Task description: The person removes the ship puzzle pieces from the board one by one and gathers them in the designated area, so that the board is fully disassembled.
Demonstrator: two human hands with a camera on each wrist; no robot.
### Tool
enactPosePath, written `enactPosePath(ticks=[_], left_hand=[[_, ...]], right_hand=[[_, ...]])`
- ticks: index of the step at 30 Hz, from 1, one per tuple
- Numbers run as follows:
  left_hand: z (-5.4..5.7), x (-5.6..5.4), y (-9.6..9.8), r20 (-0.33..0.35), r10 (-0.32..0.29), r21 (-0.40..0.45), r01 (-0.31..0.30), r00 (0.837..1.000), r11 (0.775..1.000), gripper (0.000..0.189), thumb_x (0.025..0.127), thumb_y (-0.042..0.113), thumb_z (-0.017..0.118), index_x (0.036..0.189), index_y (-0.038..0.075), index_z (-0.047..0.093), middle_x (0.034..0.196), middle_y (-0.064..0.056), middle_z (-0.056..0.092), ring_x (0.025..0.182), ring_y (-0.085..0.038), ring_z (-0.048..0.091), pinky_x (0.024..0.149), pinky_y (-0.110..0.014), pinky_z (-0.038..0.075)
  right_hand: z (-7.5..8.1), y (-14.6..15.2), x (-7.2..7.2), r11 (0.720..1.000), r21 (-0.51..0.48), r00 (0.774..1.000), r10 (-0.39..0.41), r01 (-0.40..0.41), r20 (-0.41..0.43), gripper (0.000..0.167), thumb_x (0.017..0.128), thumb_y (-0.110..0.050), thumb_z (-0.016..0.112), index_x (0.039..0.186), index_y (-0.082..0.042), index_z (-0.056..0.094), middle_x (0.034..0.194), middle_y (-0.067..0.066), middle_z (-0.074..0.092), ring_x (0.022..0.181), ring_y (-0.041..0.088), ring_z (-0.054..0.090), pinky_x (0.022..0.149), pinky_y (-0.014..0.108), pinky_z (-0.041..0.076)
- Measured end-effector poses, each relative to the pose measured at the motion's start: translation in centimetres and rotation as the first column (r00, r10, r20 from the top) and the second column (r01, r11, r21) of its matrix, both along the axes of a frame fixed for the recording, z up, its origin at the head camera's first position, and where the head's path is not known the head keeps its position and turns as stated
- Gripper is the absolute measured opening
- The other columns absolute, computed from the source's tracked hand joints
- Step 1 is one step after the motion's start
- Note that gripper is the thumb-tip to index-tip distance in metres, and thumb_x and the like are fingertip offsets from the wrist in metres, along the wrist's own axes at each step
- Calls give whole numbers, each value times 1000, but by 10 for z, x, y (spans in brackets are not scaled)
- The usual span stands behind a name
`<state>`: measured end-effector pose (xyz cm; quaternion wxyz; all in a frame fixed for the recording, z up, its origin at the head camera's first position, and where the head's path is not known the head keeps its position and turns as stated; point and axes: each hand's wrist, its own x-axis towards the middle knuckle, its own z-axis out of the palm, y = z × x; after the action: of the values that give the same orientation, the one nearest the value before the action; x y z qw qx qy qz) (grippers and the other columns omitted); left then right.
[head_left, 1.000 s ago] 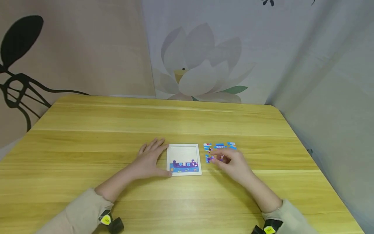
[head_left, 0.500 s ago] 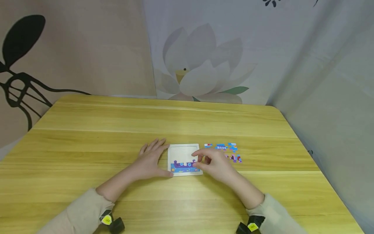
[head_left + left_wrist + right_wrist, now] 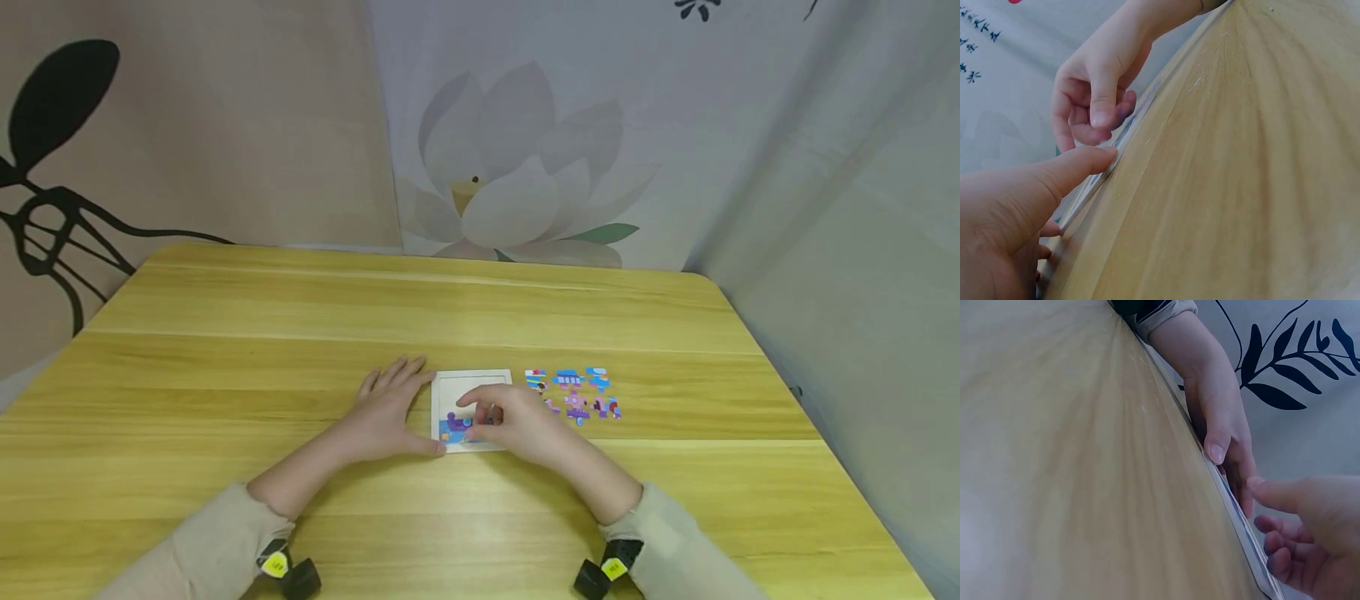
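Note:
A small square puzzle tray with a pale frame lies mid-table. Purple and blue puzzle pieces fill its lower part; bare backing shows above. My left hand spans its left side, thumb at the near corner and a finger by the far one. In the left wrist view the left thumb rests on the tray's edge. Over the tray's middle hovers my right hand, thumb and index finger apart and the others loosely curled. The wrist views show no piece in it. It covers the tray's right part.
Several loose puzzle pieces, pink, blue and purple, lie in two rows right of the tray on the wooden table. A curtain with printed flowers hangs behind the table's far edge.
My right hand has moved left from the loose pieces to over the tray, uncovering most of those pieces. My left hand has stayed at the tray's left side.

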<state>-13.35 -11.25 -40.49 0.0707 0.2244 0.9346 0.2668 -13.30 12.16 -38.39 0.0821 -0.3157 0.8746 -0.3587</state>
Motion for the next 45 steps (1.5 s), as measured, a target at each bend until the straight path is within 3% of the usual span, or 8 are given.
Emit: enactPosePath(ticks=[6,17,24,45], left_hand=[[0,1,0,1,-8,9,8,1000,1000,111,65,64,77,147,4,34,156,-17,17,142,-39,5,106,-65,-1],[-1,1,0,-3,-2,9,2,1000,1000,110,65,63,77,147,4,35,157,-17,17,143,-39,5,107,-65,-1],[-1,2,0,0,2,7,-2,1000,1000,110,65,62,78,147,4,34,156,-17,17,143,-38,5,107,-64,-1],[-1,1,0,-4,-9,13,9,1000,1000,109,66,63,77,147,4,34,156,-17,17,142,-39,5,106,-66,-2]], right_hand=[[-1,-6,-3,994,104,1000,17,-16,-9,34,83,-18,76,116,-13,67,76,-13,59,62,4,52,59,24,46],[1,-12,-5,983,181,999,35,-39,27,34,84,-14,75,117,-12,69,76,-11,56,67,6,50,61,24,45],[3,-14,-5,979,198,998,36,-46,53,34,84,-10,74,117,-12,68,76,-9,56,67,8,50,60,25,44],[7,-18,1,974,225,999,-25,19,24,31,84,-12,74,113,-18,66,74,-8,54,60,8,49,55,24,42]])
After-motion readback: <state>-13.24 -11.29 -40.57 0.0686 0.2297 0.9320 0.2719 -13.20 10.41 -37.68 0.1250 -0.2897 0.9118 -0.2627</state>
